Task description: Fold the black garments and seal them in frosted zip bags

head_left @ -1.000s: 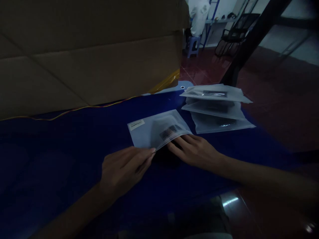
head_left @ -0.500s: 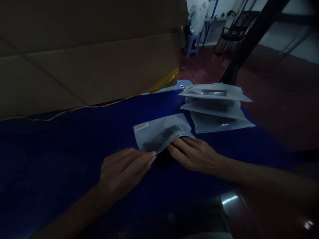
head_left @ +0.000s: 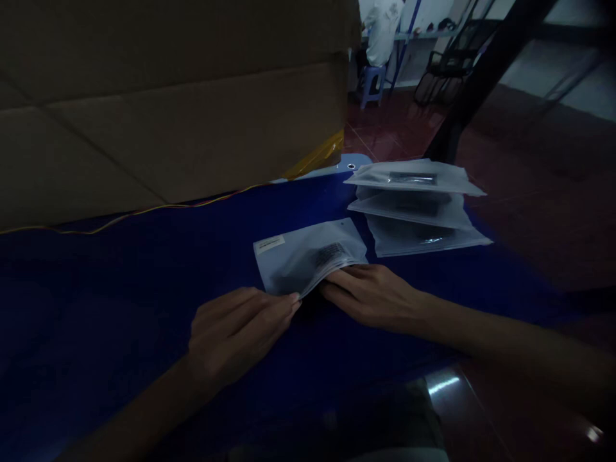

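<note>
A frosted plastic zip bag (head_left: 308,256) lies on the dark blue table top (head_left: 120,333), with a white label at its far corner and a dark item with a barcode-like patch inside. My left hand (head_left: 238,337) pinches the bag's near corner between its fingertips. My right hand (head_left: 370,295) grips the near edge from the other side, its fingers partly hidden under the bag. Just beyond my right hand lie several similar bags in a loose overlapping stack (head_left: 416,208), each with a dark item inside.
A large cardboard box (head_left: 163,109) stands along the far left of the table, with a yellow and red wire (head_left: 144,210) running along its base. Beyond the table edge are a red tiled floor, a dark post (head_left: 486,83), and a seated person in white (head_left: 382,32).
The bag has turned and flattened slightly, its label corner swinging toward the left. Both hands stay at its near edge, and the stacked bags have not moved.
</note>
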The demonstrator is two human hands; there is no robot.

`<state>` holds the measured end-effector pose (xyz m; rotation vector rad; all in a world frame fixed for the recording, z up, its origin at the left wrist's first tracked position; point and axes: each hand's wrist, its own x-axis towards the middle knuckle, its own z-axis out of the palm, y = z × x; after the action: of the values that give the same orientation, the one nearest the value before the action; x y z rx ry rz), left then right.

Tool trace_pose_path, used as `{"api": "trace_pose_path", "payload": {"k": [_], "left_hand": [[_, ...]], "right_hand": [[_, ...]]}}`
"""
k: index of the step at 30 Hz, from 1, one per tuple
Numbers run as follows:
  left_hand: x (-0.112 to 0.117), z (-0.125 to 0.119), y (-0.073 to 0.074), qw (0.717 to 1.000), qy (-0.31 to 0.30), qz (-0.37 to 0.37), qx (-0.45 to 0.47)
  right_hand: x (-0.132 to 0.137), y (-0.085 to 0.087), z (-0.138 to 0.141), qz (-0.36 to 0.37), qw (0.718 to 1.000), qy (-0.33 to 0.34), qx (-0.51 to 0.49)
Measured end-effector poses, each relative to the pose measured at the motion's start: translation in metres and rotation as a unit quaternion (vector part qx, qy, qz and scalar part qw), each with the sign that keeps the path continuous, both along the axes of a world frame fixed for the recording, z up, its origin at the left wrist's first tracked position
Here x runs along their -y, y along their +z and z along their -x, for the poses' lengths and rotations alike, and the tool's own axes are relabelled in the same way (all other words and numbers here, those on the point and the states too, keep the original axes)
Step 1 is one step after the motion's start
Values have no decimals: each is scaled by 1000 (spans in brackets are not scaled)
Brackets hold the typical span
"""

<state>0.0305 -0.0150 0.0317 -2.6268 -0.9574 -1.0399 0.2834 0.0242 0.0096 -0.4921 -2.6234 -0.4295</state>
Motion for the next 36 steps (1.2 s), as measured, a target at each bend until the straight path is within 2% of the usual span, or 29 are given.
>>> {"api": "trace_pose_path", "payload": {"k": [5,11,17,20,23,28,32,36], "left_hand": [[0,-1,5,1000,-11,5,-3],[6,-6,5,999,-46,21,10],[-4,0,-7,998,-60,4,-24],[-14,9,-12,992,-102,17,-66],[-18,16,-15,990,-109,39,-83],[-10,24,-21,991,-100,92,-3],[-3,26,-28,984,-146,103,3],[2,17,-28,980,-178,88,12]], "right_hand": [[2,-1,4,-41,998,-42,-10],[8,-11,8,-104,989,-103,-3],[4,-16,2,-58,995,-86,-5],[1,-16,0,-27,995,-90,-28],[1,-15,1,-21,994,-56,-87],[10,-10,6,-52,982,65,-170],[18,-9,13,-99,964,158,-190],[20,-13,16,-133,952,188,-203]]}}
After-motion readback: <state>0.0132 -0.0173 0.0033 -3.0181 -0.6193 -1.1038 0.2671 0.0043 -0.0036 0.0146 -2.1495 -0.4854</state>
